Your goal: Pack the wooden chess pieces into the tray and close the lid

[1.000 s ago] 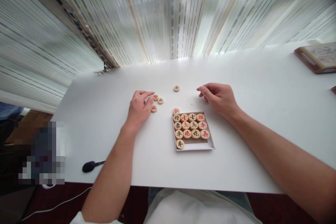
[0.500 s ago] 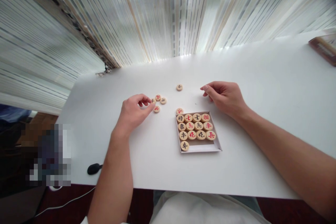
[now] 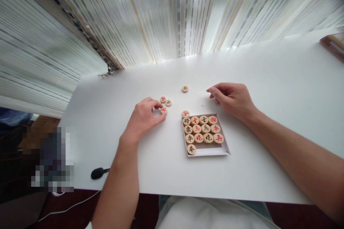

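Gripping a red piece [image 3: 163, 110] left of the box [image 3: 209, 151]
My nearer left hand [image 3: 142, 119] is pinching it; my right hand [image 3: 233, 97] is resting, fingers curled together, holding nothing visible.

Head camera: worn on the person's head, above the white shirt [image 3: 212, 214] at 6 o'clock, facing forward and down
White tabletop [image 3: 161, 173]: viewed from its near long edge, spanning the middle
Xiangqi tray [image 3: 209, 152]: within arm's reach, toward 4 o'clock of centre
Striped curtain [image 3: 161, 14]: farthest, across 12 o'clock
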### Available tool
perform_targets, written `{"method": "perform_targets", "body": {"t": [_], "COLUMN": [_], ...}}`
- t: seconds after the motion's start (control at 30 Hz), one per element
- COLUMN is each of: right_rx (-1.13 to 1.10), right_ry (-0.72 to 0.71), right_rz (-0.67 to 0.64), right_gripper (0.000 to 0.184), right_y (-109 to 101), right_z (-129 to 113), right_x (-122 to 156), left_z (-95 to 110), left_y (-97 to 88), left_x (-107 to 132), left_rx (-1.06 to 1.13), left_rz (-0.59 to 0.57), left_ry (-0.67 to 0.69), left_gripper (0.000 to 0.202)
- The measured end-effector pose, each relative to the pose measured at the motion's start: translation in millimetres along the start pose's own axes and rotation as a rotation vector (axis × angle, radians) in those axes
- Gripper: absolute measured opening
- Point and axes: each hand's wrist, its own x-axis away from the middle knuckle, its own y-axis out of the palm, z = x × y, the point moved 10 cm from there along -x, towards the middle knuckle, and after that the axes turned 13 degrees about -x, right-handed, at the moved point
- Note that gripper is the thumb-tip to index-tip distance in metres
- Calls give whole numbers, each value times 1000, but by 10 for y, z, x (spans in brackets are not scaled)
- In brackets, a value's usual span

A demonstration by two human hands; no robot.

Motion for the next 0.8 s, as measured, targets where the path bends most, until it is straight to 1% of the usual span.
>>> {"method": "perform_targets", "body": {"t": [0.07,0.17,0.23,0.27,0.37,0.43,0.47,0.57,0.67,0.8], "right_rx": [2,2,-25,-53,-192,-361,-454,-652,-702,-694], "right_ry": [-28,-110,-149,-151,-42,72,127,258,320,317], "right_rz": [20,21,-48,-105,-296,-385,-408,-390,-322,-283], "right_gripper": [27,25,22,20,21,23,24,31,34,32], "right_y": [-16,11,118,198,457,578,614,626,574,539], "right_z": [-68,-315,-513,-597,-705,-698,-682,-597,-521,-534], "right_x": [30,152,274,339,521,606,631,641,616,604], "left_z": [158,444,628,709,868,904,903,853,803,758], "left_y": [-15,8,39,53,84,107,122,187,252,323], "left_x": [11,61,107,130,181,192,191,173,159,153], "left_rx": [87,260,372,427,577,658,700,853,1004,1135], "left_rz": [46,52,23,5,-36,-54,-62,-94,-129,-171], "left_ry": [63,158,205,223,248,240,226,145,57,-53], "left_gripper": [8,14,16,17,18,18,19,22,24,23]}}
